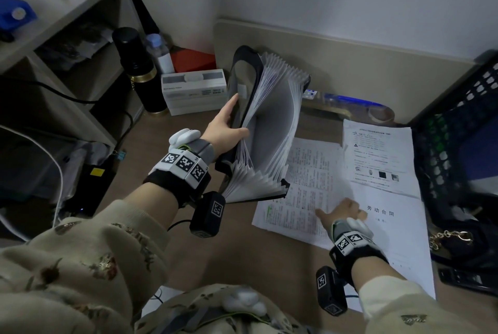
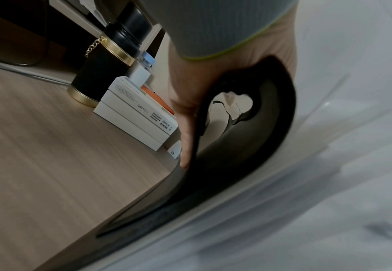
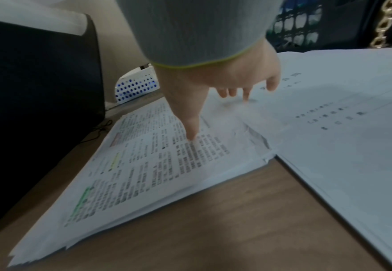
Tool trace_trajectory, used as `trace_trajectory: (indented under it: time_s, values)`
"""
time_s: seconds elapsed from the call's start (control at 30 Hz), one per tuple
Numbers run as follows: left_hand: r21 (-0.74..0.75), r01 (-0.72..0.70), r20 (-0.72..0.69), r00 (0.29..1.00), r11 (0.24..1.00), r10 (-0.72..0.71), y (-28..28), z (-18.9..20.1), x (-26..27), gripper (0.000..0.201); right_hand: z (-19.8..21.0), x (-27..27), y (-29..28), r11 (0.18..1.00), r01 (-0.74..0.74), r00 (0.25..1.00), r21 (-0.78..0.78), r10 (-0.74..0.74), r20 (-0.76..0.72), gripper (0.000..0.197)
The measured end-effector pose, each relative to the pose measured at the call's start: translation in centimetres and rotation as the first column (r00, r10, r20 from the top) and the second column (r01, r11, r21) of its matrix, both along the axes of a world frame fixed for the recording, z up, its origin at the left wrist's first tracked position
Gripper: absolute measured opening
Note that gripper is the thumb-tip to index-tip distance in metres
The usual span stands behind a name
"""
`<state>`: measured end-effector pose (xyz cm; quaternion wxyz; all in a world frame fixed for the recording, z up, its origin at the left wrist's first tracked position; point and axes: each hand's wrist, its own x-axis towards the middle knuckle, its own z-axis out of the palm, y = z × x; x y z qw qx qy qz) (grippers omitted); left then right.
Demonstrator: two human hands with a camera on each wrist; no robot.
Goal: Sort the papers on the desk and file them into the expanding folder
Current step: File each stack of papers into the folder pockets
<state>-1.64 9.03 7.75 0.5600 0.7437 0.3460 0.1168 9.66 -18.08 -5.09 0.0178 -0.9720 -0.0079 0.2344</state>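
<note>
A black expanding folder point(image 1: 269, 123) stands upright on the wooden desk point(image 1: 242, 247), its grey pockets fanned open. My left hand point(image 1: 229, 123) grips its black front cover point(image 2: 248, 146), fingers point(image 2: 186, 139) outside and thumb in the pockets. To its right lie a stack of densely printed sheets point(image 1: 304, 188), a title page point(image 1: 393, 226) and a sheet with small pictures point(image 1: 377, 155). My right hand point(image 1: 342, 209) rests spread on the papers, with the thumb point(image 3: 191, 132) touching the printed stack point(image 3: 155, 165) and fingertips where the title page point(image 3: 340, 128) overlaps it.
A black flask point(image 1: 140, 72), a water bottle point(image 1: 160, 52), white boxes point(image 1: 194, 91) and a red box point(image 1: 192, 60) stand behind the folder at left. A black crate point(image 1: 458, 131) and a chain-strapped bag point(image 1: 452, 236) bound the right side. A tape roll point(image 1: 382, 115) lies near the back wall.
</note>
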Motion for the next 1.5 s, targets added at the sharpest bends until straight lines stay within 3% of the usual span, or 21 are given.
trace_trajectory:
  time_s: [0.13, 0.23, 0.37, 0.4, 0.57, 0.77, 0.9, 1.0, 1.17, 1.3, 1.43, 1.5]
  values:
    - [-0.003, -0.003, 0.001, 1.0, 1.0, 0.003, 0.1, 0.0, 0.0, 0.087, -0.3, 0.3, -0.1, 0.996, 0.07, 0.995, -0.057, -0.074, -0.073, 0.101]
    - [0.004, 0.004, -0.002, 1.0, 1.0, -0.004, 0.2, 0.0, 0.0, 0.087, -1.1, 1.0, -0.2, 0.974, 0.216, 0.963, 0.066, -0.201, -0.18, 0.115]
    - [0.003, 0.007, -0.001, 1.0, 1.0, -0.007, 0.4, -0.1, -0.1, 0.087, -0.3, 1.5, -0.1, 0.94, 0.249, 0.954, 0.232, -0.197, -0.226, 0.06]
    - [0.003, 0.007, -0.001, 1.0, 1.0, -0.007, 0.4, -0.1, -0.1, 0.087, -0.2, 1.6, -0.1, 0.932, 0.237, 0.954, 0.273, -0.171, -0.244, 0.056]
    - [-0.01, 0.004, 0.009, 1.0, 1.0, -0.004, 0.3, -0.1, 0.0, 0.087, 0.1, 0.8, 0.4, 0.861, 0.235, 0.957, 0.45, -0.123, -0.264, 0.042]
    - [-0.004, 0.0, -0.003, 1.0, 1.0, 0.0, 0.5, 0.0, -0.2, 0.086, 1.7, -0.1, 1.2, 0.828, 0.148, 0.989, 0.54, -0.117, -0.09, 0.039]
    - [0.0, 0.004, -0.007, 1.0, 1.0, -0.004, 0.6, 0.1, -0.3, 0.086, 2.5, 0.0, 1.4, 0.774, 0.275, 0.954, 0.571, -0.147, -0.26, 0.048]
    - [-0.003, 0.004, -0.006, 1.0, 1.0, -0.004, 0.7, 0.1, -0.4, 0.086, 3.4, -0.4, 1.5, 0.712, 0.391, 0.893, 0.583, -0.14, -0.427, 0.034]
    - [-0.006, 0.0, -0.009, 1.0, 1.0, 0.0, 1.1, 0.2, -0.5, 0.086, 4.3, -1.5, 2.5, 0.758, 0.394, 0.833, 0.52, -0.055, -0.55, 0.023]
    - [-0.008, -0.003, -0.009, 1.0, 1.0, 0.002, 1.2, 0.2, -0.7, 0.086, 5.6, -2.2, 4.4, 0.796, 0.369, 0.852, 0.48, -0.083, -0.518, 0.022]
    - [0.0, 0.0, 0.0, 1.0, 1.0, 0.0, 1.2, 0.3, -0.7, 0.086, 7.5, -2.4, 5.3, 0.81, 0.232, 0.952, 0.539, -0.075, -0.297, 0.04]
    - [0.008, -0.005, -0.002, 1.0, 1.0, 0.005, 1.1, 0.3, -0.7, 0.086, 8.6, -2.6, 5.3, 0.804, 0.152, 0.977, 0.575, -0.035, -0.209, 0.037]
